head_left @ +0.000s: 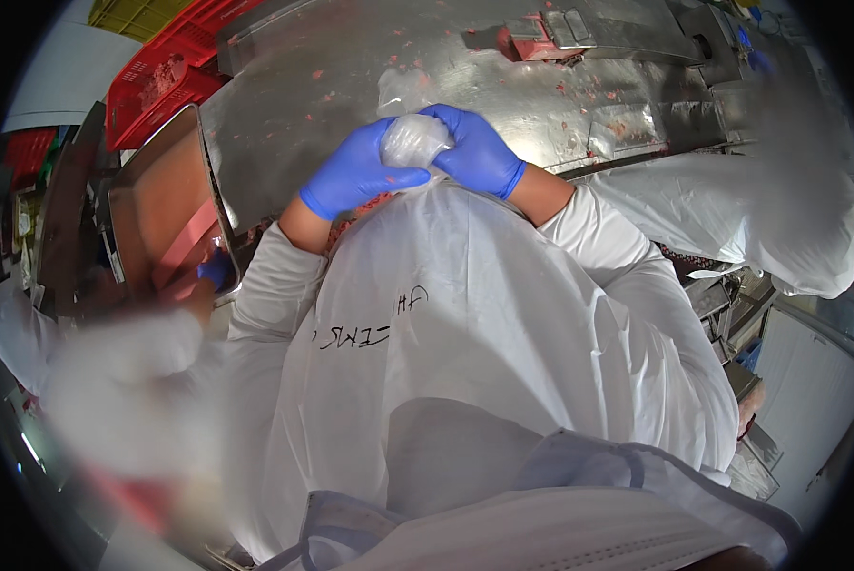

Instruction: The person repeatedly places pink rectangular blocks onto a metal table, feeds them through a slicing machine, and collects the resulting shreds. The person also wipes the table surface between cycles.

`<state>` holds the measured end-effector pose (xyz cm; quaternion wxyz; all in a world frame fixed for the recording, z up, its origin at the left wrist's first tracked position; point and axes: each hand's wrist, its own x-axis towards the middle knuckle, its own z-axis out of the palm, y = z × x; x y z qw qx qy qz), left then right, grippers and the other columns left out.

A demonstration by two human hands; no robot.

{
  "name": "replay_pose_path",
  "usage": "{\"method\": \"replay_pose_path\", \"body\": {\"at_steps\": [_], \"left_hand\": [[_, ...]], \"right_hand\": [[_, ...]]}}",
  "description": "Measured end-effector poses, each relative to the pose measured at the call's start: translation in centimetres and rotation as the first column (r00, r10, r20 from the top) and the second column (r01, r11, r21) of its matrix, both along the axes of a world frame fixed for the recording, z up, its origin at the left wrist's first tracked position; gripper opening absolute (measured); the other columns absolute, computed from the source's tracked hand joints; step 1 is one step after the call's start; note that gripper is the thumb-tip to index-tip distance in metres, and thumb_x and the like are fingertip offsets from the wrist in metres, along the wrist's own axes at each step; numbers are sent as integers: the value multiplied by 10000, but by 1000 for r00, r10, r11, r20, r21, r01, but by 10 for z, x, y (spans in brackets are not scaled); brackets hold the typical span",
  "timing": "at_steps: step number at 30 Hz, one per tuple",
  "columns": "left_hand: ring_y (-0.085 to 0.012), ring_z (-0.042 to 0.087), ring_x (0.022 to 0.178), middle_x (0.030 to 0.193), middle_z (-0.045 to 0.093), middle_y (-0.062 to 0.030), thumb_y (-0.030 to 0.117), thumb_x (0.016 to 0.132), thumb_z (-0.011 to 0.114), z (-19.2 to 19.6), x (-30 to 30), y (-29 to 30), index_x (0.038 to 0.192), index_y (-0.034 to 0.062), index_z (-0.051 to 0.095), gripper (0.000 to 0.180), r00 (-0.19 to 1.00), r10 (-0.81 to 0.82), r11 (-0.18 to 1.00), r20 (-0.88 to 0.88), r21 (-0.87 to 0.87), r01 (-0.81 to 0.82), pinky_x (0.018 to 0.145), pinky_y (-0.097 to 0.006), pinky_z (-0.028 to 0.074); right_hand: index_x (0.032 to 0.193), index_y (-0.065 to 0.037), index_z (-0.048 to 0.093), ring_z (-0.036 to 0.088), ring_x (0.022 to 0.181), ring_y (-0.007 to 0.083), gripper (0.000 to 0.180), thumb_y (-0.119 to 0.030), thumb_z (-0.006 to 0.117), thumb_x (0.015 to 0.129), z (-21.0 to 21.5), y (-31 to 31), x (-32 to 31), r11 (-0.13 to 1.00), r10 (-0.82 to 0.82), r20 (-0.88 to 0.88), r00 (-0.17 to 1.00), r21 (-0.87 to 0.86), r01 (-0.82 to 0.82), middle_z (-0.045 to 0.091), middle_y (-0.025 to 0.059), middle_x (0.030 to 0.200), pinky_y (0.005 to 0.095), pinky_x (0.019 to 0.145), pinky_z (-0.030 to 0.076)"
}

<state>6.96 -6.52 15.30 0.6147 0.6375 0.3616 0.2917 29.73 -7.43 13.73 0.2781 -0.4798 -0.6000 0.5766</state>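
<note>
In both hands I hold a rounded bundle of clear plastic film (414,141), close in front of my white apron at the near edge of the metal table. My left hand (358,171), in a blue glove, grips the bundle's left side, with the thumb along its lower edge. The fingers of my right hand (479,152), gloved the same way, close round its right side. What lies inside the film, if anything, I cannot make out. Just beyond the bundle, another piece of clear plastic (405,92) rests on the table.
Small red scraps dot the metal table (322,71). Red crates (165,90) and a deep metal tray (122,224) stand at left; a co-worker's blue-gloved hand (216,269) is at the tray. A metal machine (627,33) is at the far right. Another white-clad person (703,205) stands right.
</note>
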Motion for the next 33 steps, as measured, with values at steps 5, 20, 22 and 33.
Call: {"method": "replay_pose_path", "body": {"at_steps": [5,20,22,33], "left_hand": [[-342,724,955,1065,727,-183,172,750,875,-30,11,8,1143,57,648,468,842,436,711,-319,695,-105,832,-424,562],[-153,651,1080,1207,704,-70,78,951,713,12,56,55,1366,2,596,438,988,15,993,156,113,-33,976,-318,520],[-106,619,973,1052,673,-19,68,954,726,23,65,61,1262,40,643,320,985,48,991,163,113,-67,924,-305,515],[-110,603,881,946,660,-8,185,981,751,-72,102,90,1162,40,686,241,983,-178,983,-54,-57,175,859,-299,516]], "right_hand": [[1151,10,728,668,1108,178,328,-58,736,831,-9,1,13,805,-43,255,966,582,-117,729,109,1187,369,984,539],[1291,0,639,670,1098,308,542,-202,870,844,120,59,120,329,-269,111,957,944,-17,687,170,1235,426,979,526],[1326,4,621,670,1091,275,485,-232,764,927,169,109,139,176,-370,-215,904,939,295,697,161,1230,406,981,534],[1416,-100,648,641,1284,369,523,-454,586,1036,-157,188,459,969,230,946,229,-202,-141,652,162,1436,462,1092,497]]}}
